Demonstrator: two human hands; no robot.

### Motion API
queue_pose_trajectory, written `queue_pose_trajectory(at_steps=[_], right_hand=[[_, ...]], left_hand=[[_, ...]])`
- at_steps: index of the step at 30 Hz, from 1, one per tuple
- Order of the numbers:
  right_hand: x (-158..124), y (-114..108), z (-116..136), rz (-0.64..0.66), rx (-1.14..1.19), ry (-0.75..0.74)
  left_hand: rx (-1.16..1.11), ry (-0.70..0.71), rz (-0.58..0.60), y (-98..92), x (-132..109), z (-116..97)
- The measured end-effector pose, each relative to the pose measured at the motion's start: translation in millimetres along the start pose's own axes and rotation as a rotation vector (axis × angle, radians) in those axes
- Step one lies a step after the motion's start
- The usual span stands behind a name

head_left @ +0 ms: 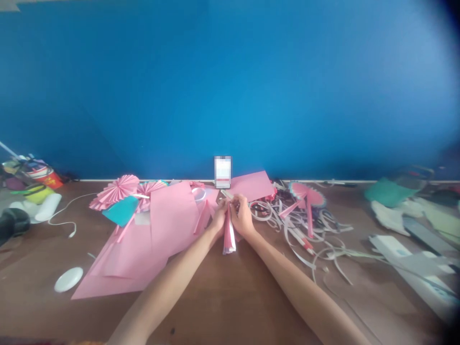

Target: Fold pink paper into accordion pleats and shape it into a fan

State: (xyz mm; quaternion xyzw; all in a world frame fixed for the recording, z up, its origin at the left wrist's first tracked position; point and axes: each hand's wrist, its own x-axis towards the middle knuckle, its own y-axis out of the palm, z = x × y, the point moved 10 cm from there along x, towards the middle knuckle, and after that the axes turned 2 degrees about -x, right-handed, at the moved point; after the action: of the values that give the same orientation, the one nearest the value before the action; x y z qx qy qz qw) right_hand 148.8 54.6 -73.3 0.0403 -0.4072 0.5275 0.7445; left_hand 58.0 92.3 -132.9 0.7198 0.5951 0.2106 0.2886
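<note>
A pleated pink paper fan [229, 237], folded narrow, hangs between my two hands with its loose pleat ends toward me. From the left, my left hand [220, 218] pinches its upper part. My right hand [242, 215] closes on the same part from the right, fingers bent around the top. A small pale strip [227, 194] shows at the fingertips; what it is I cannot tell. The fingers hide the fan's top end. Just behind the hands a phone [223, 172] with a blurred screen stands upright against the blue wall.
Large pink paper sheets [172, 215] lie left, with opened pleated fans [120, 189] and a teal paper piece [121, 211]. Right are tangled white strips [287, 225], another pink fan [307, 194] and a white power strip [413, 268]. A white oval object [69, 279] lies front left.
</note>
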Motion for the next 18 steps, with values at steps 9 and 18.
queue_pose_trajectory(at_steps=[9,18], right_hand=[[1.4,3.6,-3.5,0.054,0.039,0.036],[2.1,1.5,-5.5,0.016,-0.038,0.034]], left_hand=[[0.003,-0.028,0.028,4.8,-2.2,-0.2],[0.093,-0.003,0.044,3.6,-0.2,2.5]])
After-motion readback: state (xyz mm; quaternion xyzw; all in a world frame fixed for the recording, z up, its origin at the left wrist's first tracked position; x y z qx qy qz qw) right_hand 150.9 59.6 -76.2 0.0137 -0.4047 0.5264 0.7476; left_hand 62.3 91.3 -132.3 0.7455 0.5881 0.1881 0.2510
